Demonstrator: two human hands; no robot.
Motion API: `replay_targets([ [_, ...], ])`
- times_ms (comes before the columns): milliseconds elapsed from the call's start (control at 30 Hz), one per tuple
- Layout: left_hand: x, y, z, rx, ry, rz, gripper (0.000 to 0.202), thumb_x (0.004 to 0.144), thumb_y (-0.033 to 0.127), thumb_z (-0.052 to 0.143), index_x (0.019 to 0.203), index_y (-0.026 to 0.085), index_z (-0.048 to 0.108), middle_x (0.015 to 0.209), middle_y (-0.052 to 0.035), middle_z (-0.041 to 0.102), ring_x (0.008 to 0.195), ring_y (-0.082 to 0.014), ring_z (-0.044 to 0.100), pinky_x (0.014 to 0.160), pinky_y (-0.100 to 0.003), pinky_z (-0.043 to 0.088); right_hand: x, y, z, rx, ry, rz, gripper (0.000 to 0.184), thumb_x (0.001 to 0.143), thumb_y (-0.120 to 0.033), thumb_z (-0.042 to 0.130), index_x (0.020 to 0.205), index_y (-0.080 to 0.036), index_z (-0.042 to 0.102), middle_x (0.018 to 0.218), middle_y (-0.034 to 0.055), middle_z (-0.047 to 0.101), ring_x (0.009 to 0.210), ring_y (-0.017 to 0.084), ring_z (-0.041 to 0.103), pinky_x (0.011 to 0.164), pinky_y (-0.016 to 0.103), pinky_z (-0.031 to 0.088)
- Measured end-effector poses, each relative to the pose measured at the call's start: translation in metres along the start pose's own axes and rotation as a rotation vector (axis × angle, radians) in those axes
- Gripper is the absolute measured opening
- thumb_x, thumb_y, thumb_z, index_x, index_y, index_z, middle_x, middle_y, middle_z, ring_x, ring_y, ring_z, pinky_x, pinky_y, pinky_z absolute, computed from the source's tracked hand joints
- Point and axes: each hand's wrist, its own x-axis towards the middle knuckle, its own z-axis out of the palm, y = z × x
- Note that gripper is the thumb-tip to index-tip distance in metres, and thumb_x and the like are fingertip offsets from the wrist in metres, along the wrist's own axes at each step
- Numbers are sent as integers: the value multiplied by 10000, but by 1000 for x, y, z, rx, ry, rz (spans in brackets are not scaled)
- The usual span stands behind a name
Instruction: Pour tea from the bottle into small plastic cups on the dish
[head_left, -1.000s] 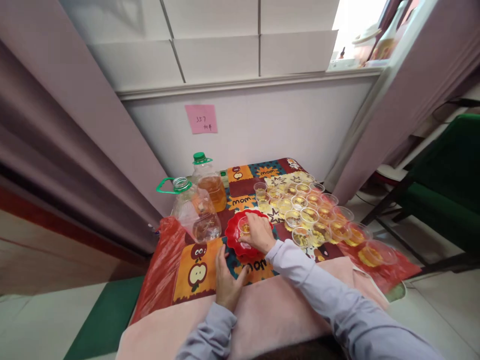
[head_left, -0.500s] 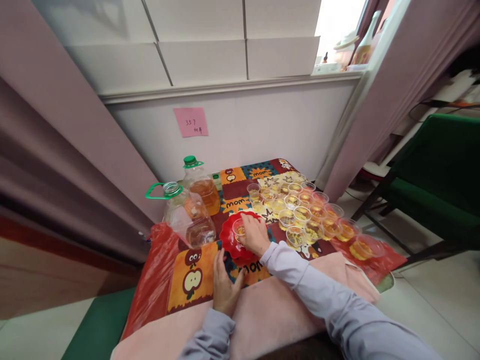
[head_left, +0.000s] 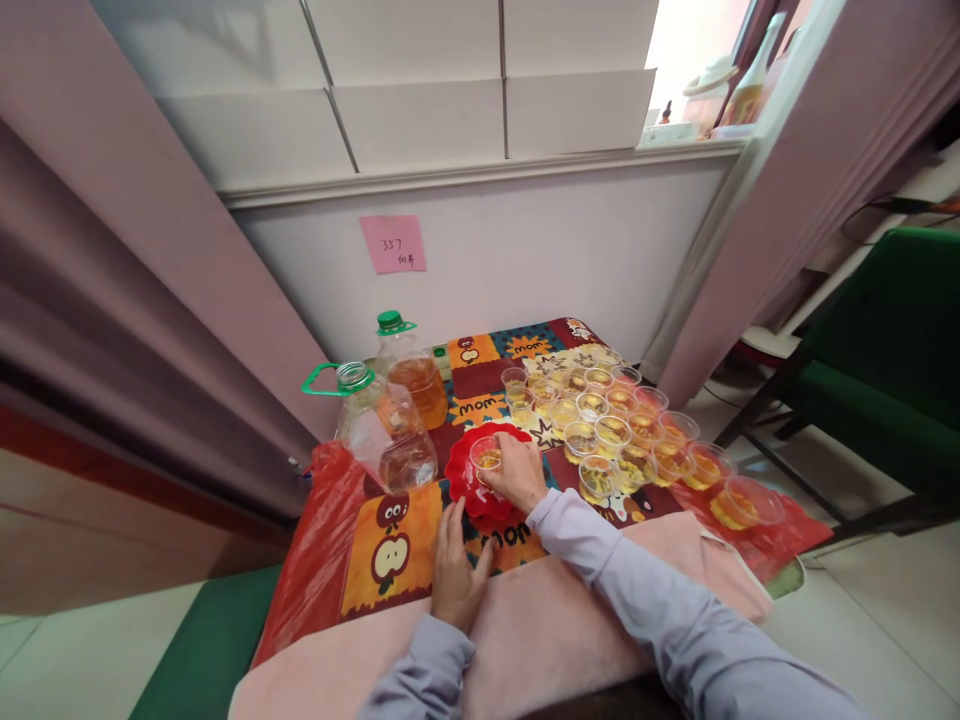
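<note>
A clear plastic cup with some yellowish liquid is over the red scalloped dish. My right hand grips the cup from its right side, fingers closed on it. Just in front of the dish, my left hand lies on the patterned tablecloth, thumb and fingers apart, holding nothing. To the right stand several more clear cups of yellow liquid in close rows.
Left of the dish stands an uncapped large plastic jug with a green handle. Behind it is a green-capped jug of amber liquid. Red plastic sheeting covers the table's left side; a pink cloth lies along the front edge. A green chair stands right.
My right hand and the cup stay over the red dish, and more of the cup's rim shows now. The whole view has shifted slightly. My left hand keeps its place by the dish.
</note>
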Motion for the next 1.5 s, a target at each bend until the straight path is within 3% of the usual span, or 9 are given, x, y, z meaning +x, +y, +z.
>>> replay_targets([
  [367, 3, 5, -4, -4, -57, 40, 597, 999, 373, 623, 1569, 233, 513, 1463, -166, 649, 1371, -321, 621, 1152, -568, 513, -2, 0, -18, 53, 23, -54, 574, 847, -373, 811, 1346, -181, 602, 1267, 125, 774, 1198, 295, 712, 1076, 420, 431],
  [667, 3, 6, -4, 50, -23, 113, 598, 1001, 370, 625, 1555, 178, 507, 1402, -182, 695, 1314, -332, 655, 1094, -559, 548, -2, 13, -9, -26, 29, -15, 586, 874, -325, 776, 1414, -171, 607, 1284, 160, 772, 1199, 318, 726, 1079, 444, 466],
  [833, 2, 6, -1, 81, 11, 139, 574, 992, 364, 631, 1524, 167, 543, 1382, -187, 710, 1291, -335, 671, 1069, -560, 565, -6, 19, -5, -26, 80, -63, 808, 845, -371, 836, 1550, -151, 506, 1458, 215, 684, 1347, 357, 657, 1132, 493, 461],
  [900, 4, 8, -1, 92, 31, 138, 581, 979, 392, 658, 1505, 166, 565, 1365, -187, 718, 1266, -337, 684, 1053, -556, 573, -18, 23, -4, 3, 183, -134, 819, 853, -382, 833, 1565, -159, 494, 1524, 223, 634, 1407, 366, 613, 1156, 516, 457],
  [1033, 15, 13, -4, 126, 59, 128, 547, 928, 496, 731, 1357, 163, 668, 1243, -177, 761, 1159, -345, 721, 989, -536, 587, -66, 40, 3, 107, 360, -344, 584, 962, -355, 721, 1492, -166, 562, 1421, 194, 707, 1322, 324, 672, 1094, 478, 525],
  [1167, 30, 20, -8, 116, 33, 72, 371, 945, 511, 711, 1130, 191, 737, 1072, -121, 785, 1026, -308, 733, 904, -473, 575, -116, 59, 7, 167, 307, -451, 261, 995, -302, 679, 1239, -214, 704, 1151, 121, 806, 1046, 271, 770, 906, 396, 596],
  [1233, 35, 22, -9, 107, 15, 56, 313, 961, 507, 689, 1039, 209, 740, 994, -95, 777, 958, -288, 725, 864, -446, 558, -131, 66, 2, 215, 261, -402, 148, 1008, -294, 652, 1108, -225, 736, 1020, 86, 810, 920, 236, 780, 804, 344, 599],
  [1300, 38, 25, -9, 97, -1, 51, 303, 965, 516, 679, 979, 219, 736, 939, -79, 762, 907, -276, 712, 837, -429, 542, -141, 73, -7, 265, 240, -316, 151, 1024, -305, 618, 1020, -232, 751, 932, 69, 799, 838, 216, 774, 745, 318, 588],
  [1500, 44, 32, -12, 49, -32, 46, 260, 974, 477, 655, 941, 230, 726, 922, -72, 758, 909, -267, 708, 836, -415, 552, -155, 103, -46, 375, 337, -57, 196, 1002, -386, 629, 921, -272, 767, 873, 80, 802, 804, 255, 764, 756, 377, 585],
])
